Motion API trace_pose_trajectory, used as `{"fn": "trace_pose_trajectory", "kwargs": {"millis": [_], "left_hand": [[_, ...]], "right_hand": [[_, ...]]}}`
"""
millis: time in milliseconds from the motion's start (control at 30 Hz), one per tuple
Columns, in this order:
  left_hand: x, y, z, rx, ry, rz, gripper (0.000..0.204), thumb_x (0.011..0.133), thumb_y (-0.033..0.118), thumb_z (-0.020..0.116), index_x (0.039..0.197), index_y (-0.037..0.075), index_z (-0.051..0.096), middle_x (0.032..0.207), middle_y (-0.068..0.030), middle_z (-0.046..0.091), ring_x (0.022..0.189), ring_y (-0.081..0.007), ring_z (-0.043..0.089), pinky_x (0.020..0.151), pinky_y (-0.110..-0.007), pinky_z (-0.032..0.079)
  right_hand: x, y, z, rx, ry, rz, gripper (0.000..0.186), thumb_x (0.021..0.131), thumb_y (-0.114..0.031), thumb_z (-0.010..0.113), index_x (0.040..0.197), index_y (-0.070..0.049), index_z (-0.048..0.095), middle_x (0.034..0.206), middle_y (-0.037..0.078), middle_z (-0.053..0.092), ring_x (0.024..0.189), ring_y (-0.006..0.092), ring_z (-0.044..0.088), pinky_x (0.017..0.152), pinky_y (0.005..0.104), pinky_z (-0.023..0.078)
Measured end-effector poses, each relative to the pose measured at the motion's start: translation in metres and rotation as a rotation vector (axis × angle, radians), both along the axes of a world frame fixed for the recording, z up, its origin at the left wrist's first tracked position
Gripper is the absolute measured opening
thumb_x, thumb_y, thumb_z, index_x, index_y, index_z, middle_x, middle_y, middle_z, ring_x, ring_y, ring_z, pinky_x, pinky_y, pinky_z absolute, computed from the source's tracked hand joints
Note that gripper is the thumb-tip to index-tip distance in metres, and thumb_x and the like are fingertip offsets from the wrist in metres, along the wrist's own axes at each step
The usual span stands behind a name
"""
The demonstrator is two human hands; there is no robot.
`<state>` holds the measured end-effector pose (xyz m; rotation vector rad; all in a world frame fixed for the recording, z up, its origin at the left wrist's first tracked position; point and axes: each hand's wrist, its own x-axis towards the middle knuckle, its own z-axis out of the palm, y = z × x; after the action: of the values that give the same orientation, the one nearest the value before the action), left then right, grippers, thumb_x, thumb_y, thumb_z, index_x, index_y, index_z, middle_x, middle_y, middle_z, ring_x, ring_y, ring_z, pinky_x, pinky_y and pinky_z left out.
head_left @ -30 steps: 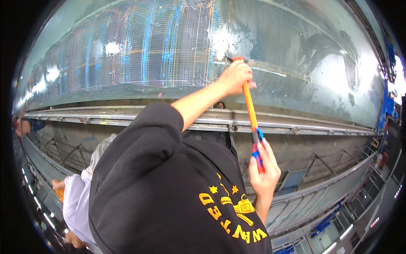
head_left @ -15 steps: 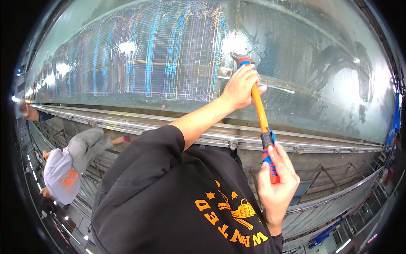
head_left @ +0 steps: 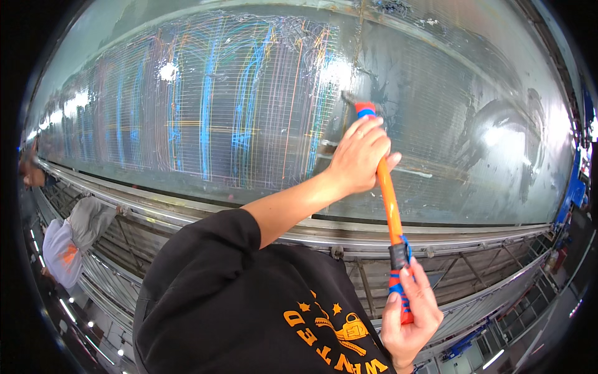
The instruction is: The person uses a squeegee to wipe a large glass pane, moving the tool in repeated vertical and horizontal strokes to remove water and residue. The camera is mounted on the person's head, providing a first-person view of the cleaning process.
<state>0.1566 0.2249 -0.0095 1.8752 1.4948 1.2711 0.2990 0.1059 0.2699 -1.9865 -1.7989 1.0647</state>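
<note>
A long-handled scraper (head_left: 389, 199) has an orange shaft, a red and blue banded grip and a small dark metal head (head_left: 350, 98). My left hand (head_left: 361, 156) is closed around the upper shaft, just below the red and blue collar near the head. Lower down, my right hand (head_left: 414, 318) holds the banded grip at the butt end. Beneath the head lies a wide glossy surface (head_left: 430, 137), grey-green and wet-looking. Whether the head touches it, I cannot tell. Left of the head, the surface carries a panel of blue, orange and purple streaks (head_left: 205, 112).
Metal rails (head_left: 299, 237) run along the surface's near edge, in front of my body. Dark smears (head_left: 517, 118) mark its right part. At the far left, a person (head_left: 65, 249) in a light top and grey trousers is bent over. Blue framework (head_left: 570, 199) stands at the right.
The rails, my hands and the scraper sit lower in the picture. The person at the left appears farther left. Both hands keep their hold on the scraper.
</note>
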Motion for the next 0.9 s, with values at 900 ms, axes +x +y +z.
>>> {"fn": "trace_pose_trajectory", "kwargs": {"millis": [900], "left_hand": [[-0.098,0.108,-0.003,0.111,0.185,0.005,0.043,0.089,0.044,0.086,0.078,0.008,0.066,0.086,-0.0114,0.069,0.104,-0.0388,0.070,0.097,-0.049,0.056]], "right_hand": [[-0.041,0.076,-0.063,0.252,0.233,0.218,0.051,0.085,0.005,0.072,0.135,0.014,0.067,0.137,0.041,0.064,0.114,0.0453,0.076,0.095,0.0415,0.062]]}}
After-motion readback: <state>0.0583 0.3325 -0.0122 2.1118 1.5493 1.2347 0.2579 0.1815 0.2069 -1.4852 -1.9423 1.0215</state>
